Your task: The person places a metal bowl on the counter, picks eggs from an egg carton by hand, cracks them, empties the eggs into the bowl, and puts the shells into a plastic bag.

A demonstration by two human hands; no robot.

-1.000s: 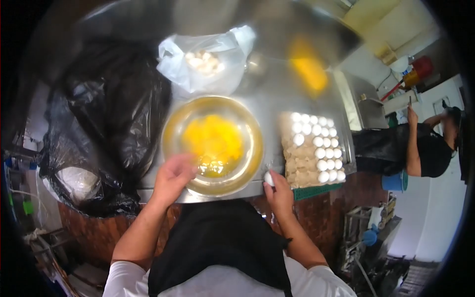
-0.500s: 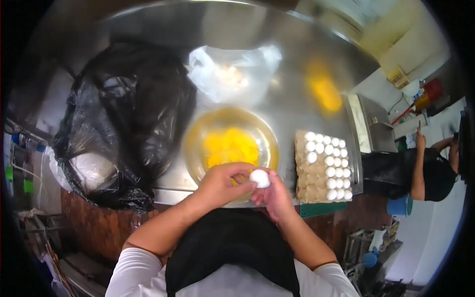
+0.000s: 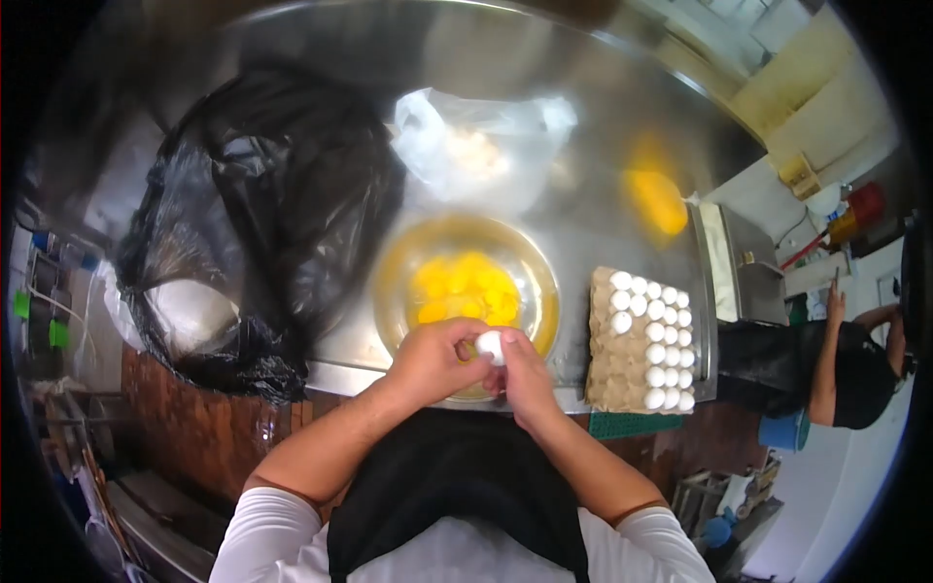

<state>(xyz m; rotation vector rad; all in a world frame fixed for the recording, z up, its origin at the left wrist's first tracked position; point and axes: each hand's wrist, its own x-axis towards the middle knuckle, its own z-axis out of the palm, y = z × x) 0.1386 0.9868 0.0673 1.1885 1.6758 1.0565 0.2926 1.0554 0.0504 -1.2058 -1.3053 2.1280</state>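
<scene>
A white egg (image 3: pixel 490 346) sits between my two hands above the near rim of a metal bowl (image 3: pixel 544 255). My left hand (image 3: pixel 434 361) is closed on the egg's left side. On the other side my right hand (image 3: pixel 526 377) grips it too, thumb along the shell. Whether the shell is cracked, I cannot tell. Several yellow yolks (image 3: pixel 465 282) lie inside the bowl, partly hidden behind my fingers. To the right stands a cardboard egg tray (image 3: pixel 612 364) with several white eggs at its back and right side, and bare hollows at front left.
A large black plastic bag (image 3: pixel 282 194) covers the left of the steel table (image 3: pixel 603 233). Behind the bowl lies a clear plastic bag (image 3: pixel 476 151) with pale contents. A blurred yellow object (image 3: pixel 659 201) is at back right. Another person (image 3: pixel 855 374) stands at far right, near a blue bucket (image 3: pixel 783 429).
My hands have come closer together around the egg, and the egg has shifted slightly left over the bowl. The bowl, tray and bags appear a little further right in the view.
</scene>
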